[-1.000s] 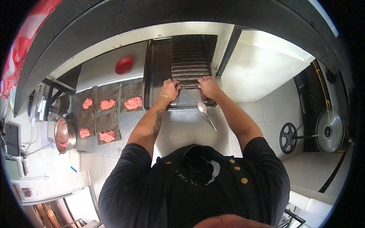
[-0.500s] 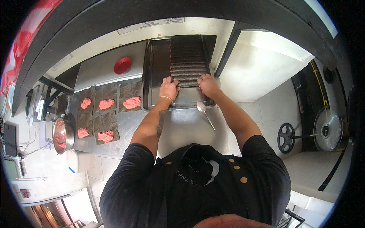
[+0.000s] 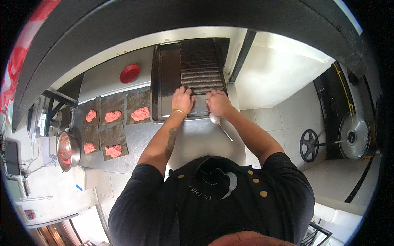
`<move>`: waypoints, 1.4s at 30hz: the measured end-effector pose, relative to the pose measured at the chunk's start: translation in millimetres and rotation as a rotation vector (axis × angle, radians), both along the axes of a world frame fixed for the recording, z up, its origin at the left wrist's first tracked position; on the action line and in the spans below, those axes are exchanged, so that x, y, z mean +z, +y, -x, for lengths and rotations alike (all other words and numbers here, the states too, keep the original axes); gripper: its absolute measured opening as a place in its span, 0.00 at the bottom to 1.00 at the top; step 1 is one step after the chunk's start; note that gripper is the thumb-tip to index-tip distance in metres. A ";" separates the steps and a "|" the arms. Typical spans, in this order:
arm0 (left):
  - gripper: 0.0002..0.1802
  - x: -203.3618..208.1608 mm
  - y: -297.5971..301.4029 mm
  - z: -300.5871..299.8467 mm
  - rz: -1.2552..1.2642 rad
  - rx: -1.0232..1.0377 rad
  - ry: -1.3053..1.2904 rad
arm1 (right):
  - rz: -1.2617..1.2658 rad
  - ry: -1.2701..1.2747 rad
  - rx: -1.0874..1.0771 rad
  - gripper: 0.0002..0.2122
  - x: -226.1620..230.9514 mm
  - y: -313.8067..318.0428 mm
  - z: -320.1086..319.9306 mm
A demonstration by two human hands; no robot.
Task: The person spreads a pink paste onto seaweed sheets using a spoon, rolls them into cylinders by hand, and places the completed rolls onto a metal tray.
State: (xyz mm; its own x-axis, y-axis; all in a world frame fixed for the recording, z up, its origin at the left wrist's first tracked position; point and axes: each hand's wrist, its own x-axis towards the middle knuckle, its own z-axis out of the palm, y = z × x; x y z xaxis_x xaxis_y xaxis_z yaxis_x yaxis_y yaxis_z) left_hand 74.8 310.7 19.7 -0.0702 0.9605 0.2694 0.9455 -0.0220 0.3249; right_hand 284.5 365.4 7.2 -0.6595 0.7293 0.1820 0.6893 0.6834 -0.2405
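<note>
A dark metal tray (image 3: 167,76) lies in front of me, with a column of dark seaweed rolls (image 3: 201,74) packed side by side on its right half. At the near end of that column, my left hand (image 3: 182,101) has its fingertips by the left end of the nearest roll. My right hand (image 3: 218,102) sits just below the same roll, toward its right end, fingers bent forward. Both hands look open, holding nothing I can make out. Beside my right wrist, a spoon (image 3: 225,132) smeared with pink paste rests at the tray's near edge.
Left of the tray, several seaweed sheets (image 3: 138,98) each carry a mound of pink paste (image 3: 113,151). A steel bowl (image 3: 74,151) with pink paste stands at the counter's left end. Beyond the sheets is a red dish (image 3: 129,74). A white wall panel (image 3: 279,69) rises on the right.
My right hand has moved left and slightly nearer to me, away from the roll's right end. My left hand has drawn back slightly. The rolls stay in the tray.
</note>
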 end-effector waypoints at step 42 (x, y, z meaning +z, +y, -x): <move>0.18 -23.1 -313.2 60.3 -0.229 0.215 -0.214 | 0.002 0.241 0.027 0.24 27.9 -201.8 -79.9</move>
